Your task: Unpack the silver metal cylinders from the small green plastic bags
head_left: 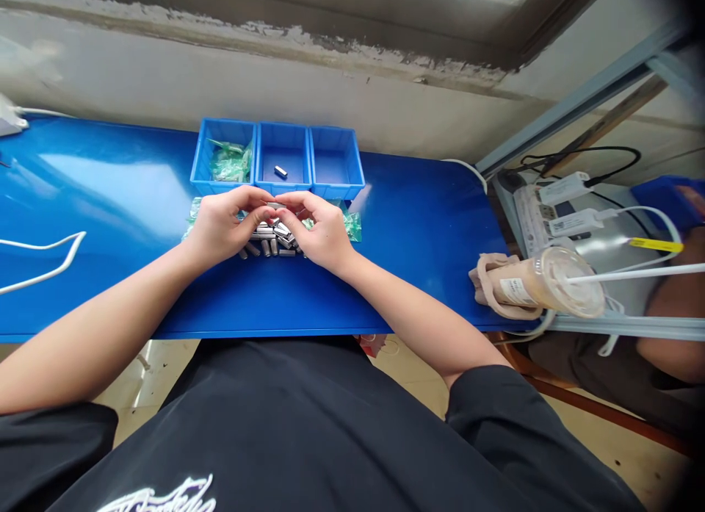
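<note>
My left hand point(223, 225) and my right hand point(320, 231) meet over the blue table point(424, 225). Both sets of fingertips pinch one small silver metal piece point(276, 205), whose ends the fingers partly cover. Just below and behind the hands lies a pile of similar short metal cylinders point(283, 236), some of it hidden by the fingers. Green plastic wrapping point(351, 224) spreads out under and beside the pile. Beyond my hands, the middle blue bin point(284, 188) has a single metal cylinder point(280, 172) lying in it.
The left blue bin point(222, 187) contains crumpled green plastic bags point(231, 161). A third blue bin point(338, 192) adjoins on the right. A drink cup point(515, 286) in a cardboard holder stands at the table's right edge, near a metal frame point(622, 327). A white cable point(69, 255) lies left.
</note>
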Demonstrator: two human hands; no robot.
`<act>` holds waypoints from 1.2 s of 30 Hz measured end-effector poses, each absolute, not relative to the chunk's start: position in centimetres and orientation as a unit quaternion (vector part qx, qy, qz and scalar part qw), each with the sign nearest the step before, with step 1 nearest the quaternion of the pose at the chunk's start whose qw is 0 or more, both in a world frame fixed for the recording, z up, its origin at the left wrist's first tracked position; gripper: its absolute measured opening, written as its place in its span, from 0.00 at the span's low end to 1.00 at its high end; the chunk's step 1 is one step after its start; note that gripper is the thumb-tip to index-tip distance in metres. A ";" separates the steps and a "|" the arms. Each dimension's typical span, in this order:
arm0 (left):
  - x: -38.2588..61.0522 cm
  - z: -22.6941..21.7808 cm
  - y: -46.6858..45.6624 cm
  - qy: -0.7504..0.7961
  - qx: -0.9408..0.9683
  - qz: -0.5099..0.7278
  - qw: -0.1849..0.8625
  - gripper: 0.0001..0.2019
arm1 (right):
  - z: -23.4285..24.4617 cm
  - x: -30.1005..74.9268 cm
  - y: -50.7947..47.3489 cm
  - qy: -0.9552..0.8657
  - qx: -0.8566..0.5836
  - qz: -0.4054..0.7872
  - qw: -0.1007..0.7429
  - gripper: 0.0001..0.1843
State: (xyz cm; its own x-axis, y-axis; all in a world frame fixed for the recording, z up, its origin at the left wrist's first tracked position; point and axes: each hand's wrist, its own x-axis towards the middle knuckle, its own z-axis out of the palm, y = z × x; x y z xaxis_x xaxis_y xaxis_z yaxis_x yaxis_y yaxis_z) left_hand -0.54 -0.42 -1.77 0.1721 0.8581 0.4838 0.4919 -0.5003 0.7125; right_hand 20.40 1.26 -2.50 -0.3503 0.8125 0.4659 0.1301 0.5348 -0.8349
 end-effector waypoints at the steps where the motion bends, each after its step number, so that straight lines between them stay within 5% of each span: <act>1: -0.6 -1.7 -0.4 0.461 0.737 0.452 0.201 0.22 | -2.0 20.3 1.2 -0.745 -0.320 0.361 0.462 0.20; 5: -0.7 -1.5 -0.2 0.467 0.738 0.448 0.190 0.29 | -0.9 20.0 1.4 -0.793 -0.302 0.315 0.426 0.16; 11: -0.9 -1.3 -0.2 0.481 0.742 0.418 0.206 0.27 | -3.2 20.1 2.7 -0.813 -0.226 0.176 0.507 0.13; 25: -0.9 -1.6 -0.3 0.441 0.778 0.410 0.177 0.18 | -4.3 19.9 1.7 -0.713 -0.299 0.391 0.499 0.25; 36: -1.2 -1.2 -0.3 0.478 0.776 0.375 0.168 0.23 | -4.0 19.7 1.1 -0.739 -0.285 0.339 0.507 0.13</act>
State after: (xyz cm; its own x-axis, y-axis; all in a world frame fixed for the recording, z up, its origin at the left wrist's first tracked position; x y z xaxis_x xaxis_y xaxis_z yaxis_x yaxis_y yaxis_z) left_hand -1.24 -0.27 -1.23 0.2620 0.8679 0.4220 0.6157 -0.4871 0.6194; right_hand 19.74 1.14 -4.03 -0.3229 0.7654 0.5568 0.0783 0.6078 -0.7902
